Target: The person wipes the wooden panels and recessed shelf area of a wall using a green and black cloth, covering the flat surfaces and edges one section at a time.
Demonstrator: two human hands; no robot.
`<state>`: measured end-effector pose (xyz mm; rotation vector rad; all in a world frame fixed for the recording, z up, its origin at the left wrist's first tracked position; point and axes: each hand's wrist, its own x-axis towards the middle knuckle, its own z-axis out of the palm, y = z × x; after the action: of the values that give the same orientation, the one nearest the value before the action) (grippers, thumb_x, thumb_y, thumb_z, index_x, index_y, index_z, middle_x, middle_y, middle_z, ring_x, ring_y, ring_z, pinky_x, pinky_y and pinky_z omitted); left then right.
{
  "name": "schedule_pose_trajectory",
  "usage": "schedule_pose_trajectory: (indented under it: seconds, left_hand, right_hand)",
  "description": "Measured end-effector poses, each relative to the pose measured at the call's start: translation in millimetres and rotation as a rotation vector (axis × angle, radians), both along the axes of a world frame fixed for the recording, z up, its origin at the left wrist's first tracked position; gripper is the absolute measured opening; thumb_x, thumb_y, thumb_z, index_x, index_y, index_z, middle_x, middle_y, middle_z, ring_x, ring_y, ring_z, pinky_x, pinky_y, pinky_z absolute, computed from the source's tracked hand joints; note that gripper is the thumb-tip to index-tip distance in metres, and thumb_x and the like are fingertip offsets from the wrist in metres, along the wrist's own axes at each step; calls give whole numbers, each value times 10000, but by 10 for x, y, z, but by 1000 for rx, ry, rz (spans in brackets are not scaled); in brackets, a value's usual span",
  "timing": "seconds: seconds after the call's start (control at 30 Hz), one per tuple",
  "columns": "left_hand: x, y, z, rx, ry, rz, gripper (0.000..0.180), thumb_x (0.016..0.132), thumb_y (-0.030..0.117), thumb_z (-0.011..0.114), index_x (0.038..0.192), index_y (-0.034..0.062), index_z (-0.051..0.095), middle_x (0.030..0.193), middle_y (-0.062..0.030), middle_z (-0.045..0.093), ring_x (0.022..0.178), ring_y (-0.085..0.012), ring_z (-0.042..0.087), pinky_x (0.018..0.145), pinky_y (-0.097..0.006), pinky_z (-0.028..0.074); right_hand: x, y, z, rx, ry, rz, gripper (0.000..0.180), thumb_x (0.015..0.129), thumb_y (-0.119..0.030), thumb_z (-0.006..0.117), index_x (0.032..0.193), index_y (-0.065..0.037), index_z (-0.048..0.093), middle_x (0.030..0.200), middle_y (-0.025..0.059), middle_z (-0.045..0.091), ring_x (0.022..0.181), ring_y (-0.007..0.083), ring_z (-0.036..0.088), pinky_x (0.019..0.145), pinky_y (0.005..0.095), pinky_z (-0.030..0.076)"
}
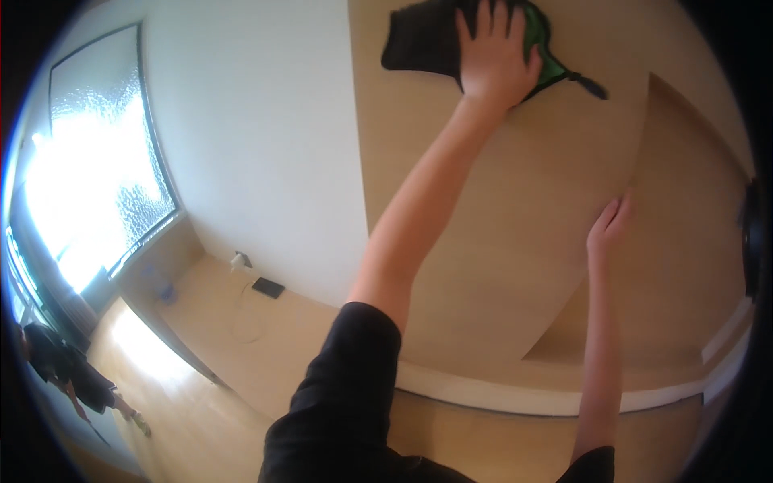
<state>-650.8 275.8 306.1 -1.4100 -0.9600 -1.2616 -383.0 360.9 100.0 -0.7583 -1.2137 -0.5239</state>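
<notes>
My left hand [498, 68] lies flat with fingers spread on a black and green cloth [423, 40], pressing it against the upper part of a light wooden door panel [483, 241]. A dark loop or tag sticks out from the cloth's right corner. Lower and to the right, my right hand [610, 224] is closed around the free edge of the same panel, which stands open. Some of its fingertips are hidden behind that edge.
Right of the panel is a wooden recess [660, 266], with a pale baseboard [515, 394] below. At left are a white wall [258, 137], a bright window [113, 161], a ledge with a dark flat device [268, 287] and a plug with cable [239, 261]. Another person [68, 370] stands far left.
</notes>
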Motion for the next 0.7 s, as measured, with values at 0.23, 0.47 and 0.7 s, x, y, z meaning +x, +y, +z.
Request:
schedule_pose_trajectory:
  seconds: [0.23,0.47,0.7]
  left_hand:
    - [-115,103,-2876,-172,12,-172,533,716,323,665,1194,102,582,1276,-155,511,1268,-370,409,1010,-711,232]
    - [-677,-447,-5863,-719,-159,-115,368,730,253,657,1058,106,581,1091,-110,557,1105,-346,504,732,-544,435]
    - [-1060,-146,-2761,-325,-171,-92,657,795,253,649,1368,43,405,1420,-216,372,1364,-447,259,998,-712,220]
  right_hand:
    - [-762,-715,1090,328,-252,-289,517,879,-207,583,1366,-75,470,1399,216,460,1300,407,407,1063,497,323]
    - [-1208,-463,1119,226,-291,-437,523,900,-152,522,1410,-97,420,1491,186,336,1383,381,287,1144,478,216]
    - [-953,-444,1171,272,-312,-458,517,889,-104,505,1401,-112,438,1482,178,356,1385,364,293,1148,448,224]
